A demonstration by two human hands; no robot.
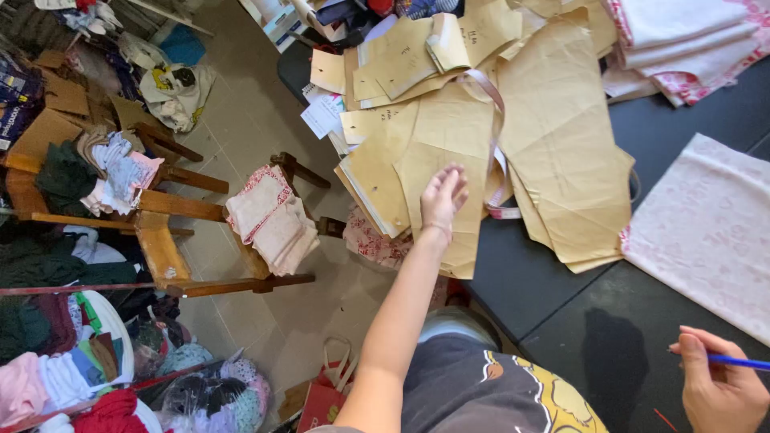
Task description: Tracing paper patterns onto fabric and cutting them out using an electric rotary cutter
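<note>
Paper patterns (449, 152) lie under our open left hand (443, 196); our right hand (718, 385) grips a blue pencil (742, 362) over the dark worktop (545, 297).

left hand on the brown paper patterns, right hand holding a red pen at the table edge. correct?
Not quite. The head view shows the pen in the right hand is blue, not red. The rest holds: the left hand rests on the brown paper patterns, and the right hand holds the pen at the edge of the dark table.
</note>
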